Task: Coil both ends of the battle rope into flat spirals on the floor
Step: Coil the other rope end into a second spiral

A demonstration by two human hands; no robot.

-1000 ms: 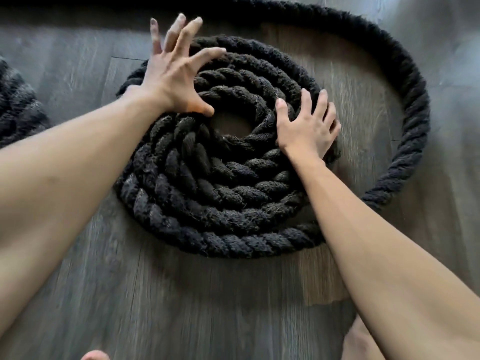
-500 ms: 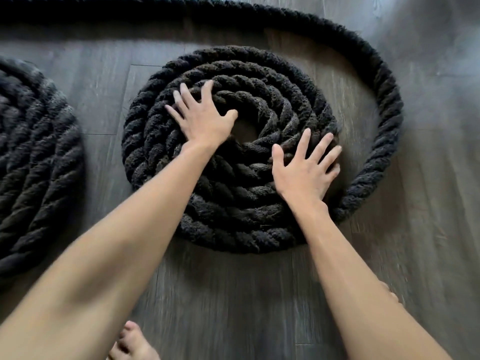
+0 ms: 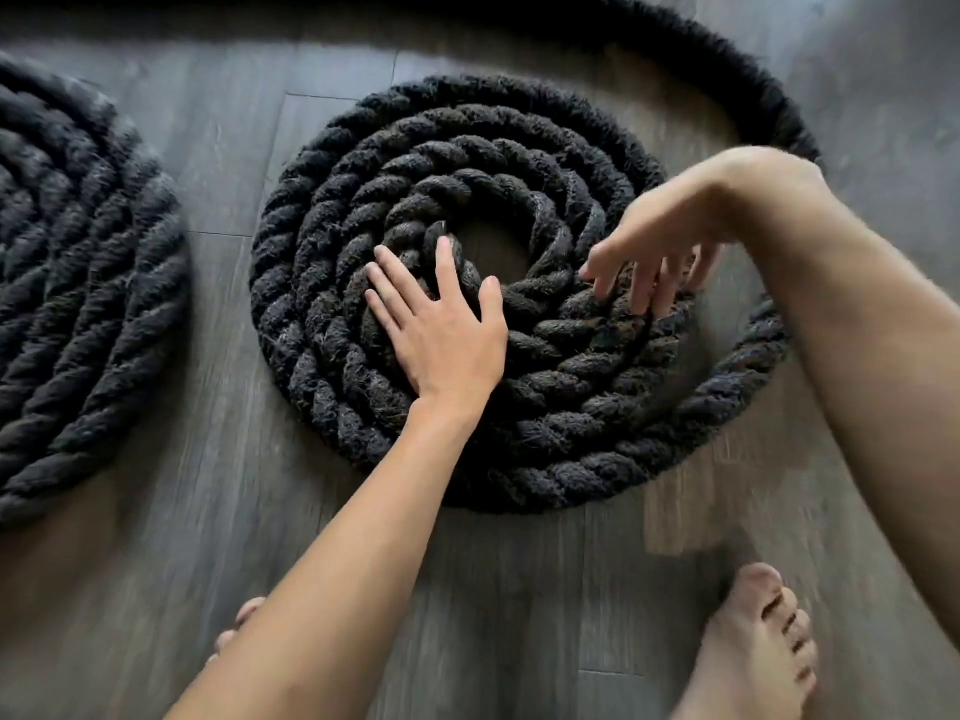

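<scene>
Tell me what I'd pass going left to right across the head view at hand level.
First the left rope spiral → bare floor → left hand flat on the second spiral → right hand → loose outer rope loop.

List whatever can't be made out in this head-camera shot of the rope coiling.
All in the head view:
Second coil: cut off by the left edge; its centre is unseen.
Loose rope: leaves the top edge and passes behind the right forearm; remaining length unknown.
Right hand: motion-blurred; gripping or merely touching the near spiral cannot be told.
Spiral's inner end: partly covered by the left hand.
</scene>
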